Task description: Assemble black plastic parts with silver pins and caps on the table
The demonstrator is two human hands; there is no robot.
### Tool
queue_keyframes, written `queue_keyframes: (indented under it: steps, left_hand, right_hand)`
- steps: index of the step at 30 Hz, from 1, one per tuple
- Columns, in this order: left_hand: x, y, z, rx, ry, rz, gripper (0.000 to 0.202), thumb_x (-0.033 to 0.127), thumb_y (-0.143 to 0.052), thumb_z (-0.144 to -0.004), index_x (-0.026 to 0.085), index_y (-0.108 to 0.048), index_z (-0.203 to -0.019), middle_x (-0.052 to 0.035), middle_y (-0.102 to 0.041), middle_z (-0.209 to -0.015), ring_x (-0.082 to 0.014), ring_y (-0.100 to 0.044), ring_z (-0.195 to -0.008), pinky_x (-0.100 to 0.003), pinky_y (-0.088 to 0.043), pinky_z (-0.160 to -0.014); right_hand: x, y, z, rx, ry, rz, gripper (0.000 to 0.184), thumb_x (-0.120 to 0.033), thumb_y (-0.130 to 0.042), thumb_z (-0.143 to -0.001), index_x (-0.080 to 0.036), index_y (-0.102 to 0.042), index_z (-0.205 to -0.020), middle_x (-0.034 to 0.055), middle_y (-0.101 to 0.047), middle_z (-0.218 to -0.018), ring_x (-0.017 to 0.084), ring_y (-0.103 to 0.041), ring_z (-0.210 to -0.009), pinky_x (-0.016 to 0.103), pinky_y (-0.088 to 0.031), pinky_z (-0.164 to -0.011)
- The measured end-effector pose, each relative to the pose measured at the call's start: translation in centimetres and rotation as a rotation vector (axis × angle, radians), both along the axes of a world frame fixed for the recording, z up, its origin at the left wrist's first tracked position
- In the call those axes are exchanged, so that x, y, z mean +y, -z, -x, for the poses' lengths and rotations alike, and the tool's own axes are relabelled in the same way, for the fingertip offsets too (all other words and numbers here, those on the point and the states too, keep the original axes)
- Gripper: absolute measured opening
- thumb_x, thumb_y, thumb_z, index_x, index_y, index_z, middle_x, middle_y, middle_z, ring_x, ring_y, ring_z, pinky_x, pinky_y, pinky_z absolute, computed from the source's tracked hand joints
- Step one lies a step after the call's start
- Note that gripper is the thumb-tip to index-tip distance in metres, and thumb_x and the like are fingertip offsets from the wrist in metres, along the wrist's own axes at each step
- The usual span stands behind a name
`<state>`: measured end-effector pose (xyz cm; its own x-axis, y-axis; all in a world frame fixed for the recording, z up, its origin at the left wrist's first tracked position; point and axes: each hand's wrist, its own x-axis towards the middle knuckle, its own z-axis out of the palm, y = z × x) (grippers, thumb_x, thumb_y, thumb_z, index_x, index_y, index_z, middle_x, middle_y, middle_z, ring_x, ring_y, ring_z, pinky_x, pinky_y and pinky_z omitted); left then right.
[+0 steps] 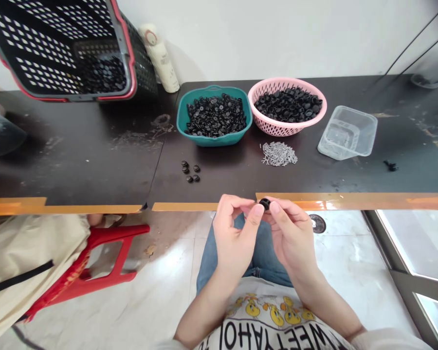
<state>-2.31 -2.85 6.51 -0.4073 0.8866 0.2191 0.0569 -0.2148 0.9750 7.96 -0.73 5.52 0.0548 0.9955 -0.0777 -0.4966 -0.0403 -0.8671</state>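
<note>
Left hand (237, 231) and right hand (292, 231) pinching a black disc (264, 203) in fingertips (275, 209), teal basin (217, 141) sitting at their eleven o'clock, five black pieces (196, 168) lying at ten

**Smooth plastic on a scuffed, dark tabletop (117, 180)**

Around the smooth, slightly glossy black disc (264, 203) we see plastic: smooth teal tub (219, 141) at eleven o'clock, perforated pink basket (277, 128) at twelve, glossy clear box (367, 146) at two, red stool (124, 232) at eight. We find shiny brown tape (368, 200) at three.
</note>
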Motion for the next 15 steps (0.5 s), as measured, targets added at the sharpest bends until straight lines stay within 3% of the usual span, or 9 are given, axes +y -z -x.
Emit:
queue_keyframes:
  steps: [2, 4, 7, 15]
  left_hand:
    - [0.1, 0.1, 0.5, 0.042, 0.105, 0.014, 0.023, 0.036, -0.065, -0.097, 0.025, -0.065, -0.118, -0.0050, -0.066, -0.115, -0.0163, -0.066, -0.104, -0.030, -0.055, -0.093]
    - [0.1, 0.0, 1.0, 0.116, 0.302, 0.024, 0.035, 0.038, -0.053, -0.104, 0.028, -0.057, -0.137, -0.0078, -0.063, -0.135, -0.0203, -0.062, -0.123, -0.038, -0.048, -0.110]
    - [-0.1, -0.2, 1.5, 0.145, 0.524, 0.019, 0.039, 0.038, -0.036, -0.109, 0.028, -0.050, -0.144, -0.0084, -0.061, -0.143, -0.0220, -0.060, -0.130, -0.042, -0.045, -0.114]
    - [-0.2, 0.2, 0.9, 0.185, 0.518, -0.195, 0.036, 0.037, -0.032, -0.110, 0.024, -0.049, -0.139, -0.0081, -0.058, -0.148, -0.0204, -0.054, -0.138, -0.047, -0.031, -0.127]
  right_hand:
    - [-0.1, -0.1, -0.1, 0.000, -0.023, -0.023, 0.009, -0.035, -0.086, -0.080, -0.030, -0.083, -0.086, -0.0010, -0.081, -0.090, 0.018, -0.077, -0.080, 0.031, -0.067, -0.072]
    - [-0.2, -0.3, -0.3, -0.007, -0.061, -0.058, 0.008, -0.035, -0.084, -0.083, -0.032, -0.083, -0.090, -0.0006, -0.081, -0.093, 0.018, -0.077, -0.083, 0.030, -0.067, -0.072]
    - [-0.2, -0.6, -0.8, -0.036, -0.140, -0.110, 0.008, -0.034, -0.081, -0.087, -0.033, -0.083, -0.095, 0.0007, -0.081, -0.096, 0.018, -0.077, -0.086, 0.028, -0.067, -0.074]
    - [-0.5, -0.3, -1.5, -0.059, -0.199, -0.219, 0.013, -0.029, -0.081, -0.088, -0.033, -0.083, -0.100, -0.0010, -0.081, -0.103, 0.015, -0.076, -0.097, 0.023, -0.063, -0.088]
